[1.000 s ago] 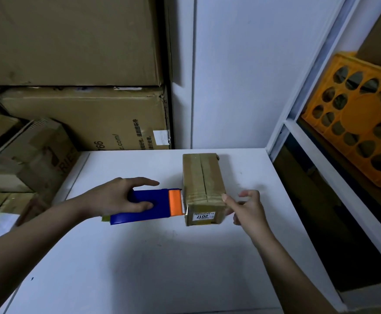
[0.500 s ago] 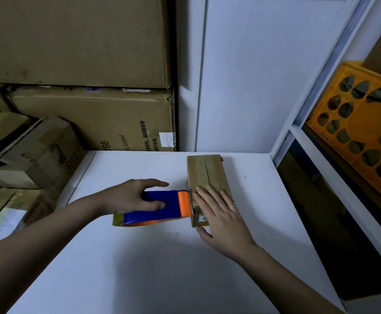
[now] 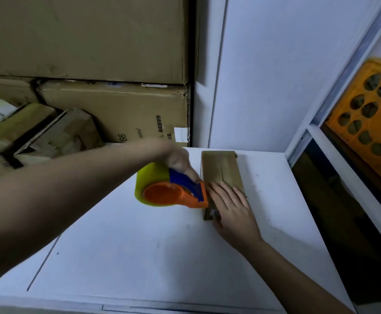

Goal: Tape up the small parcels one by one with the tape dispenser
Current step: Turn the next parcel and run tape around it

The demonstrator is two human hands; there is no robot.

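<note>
On the white table (image 3: 139, 257), right hand (image 3: 232, 207) lies flat, fingers straight, pinning the parcel (image 3: 222, 169). Left hand (image 3: 180, 160) grips the tape dispenser (image 3: 173, 189) against its left edge. Taping step; next likely needs a pull across the top.

Tape dispenser (image 3: 173, 192) just left of parcel (image 3: 221, 171).

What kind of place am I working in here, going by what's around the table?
Probably a stockroom or packing corner: large stacked brown cardboard cartons fill the wall on the left, an orange perforated plastic crate sits in white shelving on the right, and a small brown parcel lies on the white table.
</note>
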